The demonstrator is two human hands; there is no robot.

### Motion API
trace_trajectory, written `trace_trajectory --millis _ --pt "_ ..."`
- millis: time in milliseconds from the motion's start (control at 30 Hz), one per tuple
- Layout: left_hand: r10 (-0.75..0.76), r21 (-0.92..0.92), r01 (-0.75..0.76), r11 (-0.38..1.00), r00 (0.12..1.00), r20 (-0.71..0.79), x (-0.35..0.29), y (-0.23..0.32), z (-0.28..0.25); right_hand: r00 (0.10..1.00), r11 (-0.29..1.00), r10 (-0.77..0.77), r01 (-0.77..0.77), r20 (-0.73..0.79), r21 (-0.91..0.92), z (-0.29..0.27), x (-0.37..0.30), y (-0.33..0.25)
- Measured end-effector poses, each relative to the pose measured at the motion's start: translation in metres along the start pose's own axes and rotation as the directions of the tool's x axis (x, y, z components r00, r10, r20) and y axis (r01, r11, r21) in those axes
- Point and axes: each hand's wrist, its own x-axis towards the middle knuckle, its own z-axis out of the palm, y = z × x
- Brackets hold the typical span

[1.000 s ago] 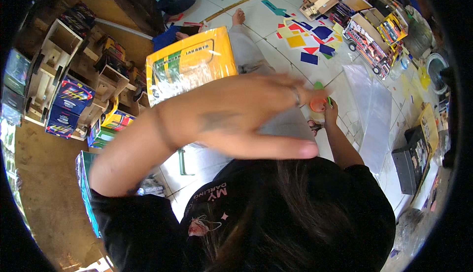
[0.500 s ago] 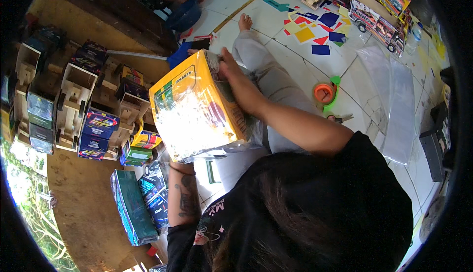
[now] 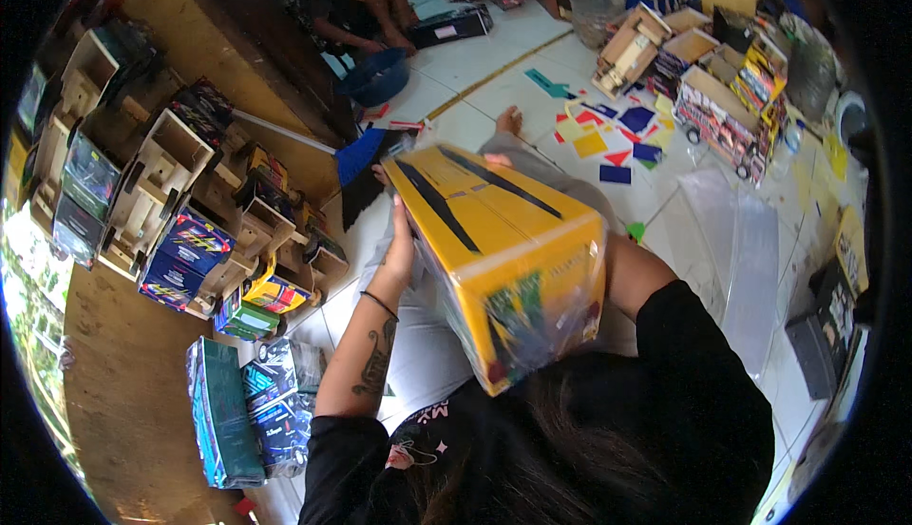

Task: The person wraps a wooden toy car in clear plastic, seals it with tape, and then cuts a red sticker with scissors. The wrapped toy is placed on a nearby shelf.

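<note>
The yellow box (image 3: pixel 499 207) is held above the seated person's lap, tilted, its near end close to the black shirt (image 3: pixel 570 430). Its long upper face is plain yellow with two long, tapering black stripes, and a thin seam crosses it toward the near end. The near end face carries a green and dark printed patch, with red spots at the lower corners. Clear plastic wrap (image 3: pixel 560 311) covers the box, glossy and creased at the near end.

The left hand (image 3: pixel 400 240) lies along the box's left side, fingers extended and close together, bracing it. The right hand (image 3: pixel 497 159) is mostly hidden behind the box, with a little skin showing at the far edge; how far its fingers are closed cannot be told.

Containers: a blue basin (image 3: pixel 377 78) stands on the floor beside another seated person (image 3: pixel 351 12); its contents cannot be made out. At the upper right, a printed toy truck (image 3: pixel 727 112) has an open-topped cargo bed. To the left, wooden truck bodies (image 3: pixel 157 178) are stacked with their hollow compartments exposed. Below them, a teal package (image 3: pixel 225 416) stands beside blue-and-black packages (image 3: pixel 282 401), in glossy clear film.
</note>
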Motion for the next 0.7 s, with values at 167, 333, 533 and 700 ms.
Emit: trace_trajectory --millis 167,333,533,700 --pt "0.671 0.547 -0.525 0.651 0.736 -0.091 0.028 0.036 -0.035 0.972 0.815 -0.175 0.232 0.157 -0.530 0.071 0.015 -0.109" --pt "0.929 0.901 -0.434 0.010 0.338 0.153 0.027 0.004 -0.029 0.974 0.581 -0.171 0.224 0.152 -0.783 0.113 0.064 -0.124" --pt "0.673 0.898 -0.093 -0.431 0.629 0.388 -0.005 -0.105 0.016 0.866 0.003 -0.469 0.197 0.173 -0.980 0.130 0.123 -0.033" --pt "0.159 0.977 -0.122 0.175 0.983 0.095 -0.053 -0.128 0.033 0.919 -0.057 -0.289 0.262 0.267 -0.963 0.106 0.142 0.030"
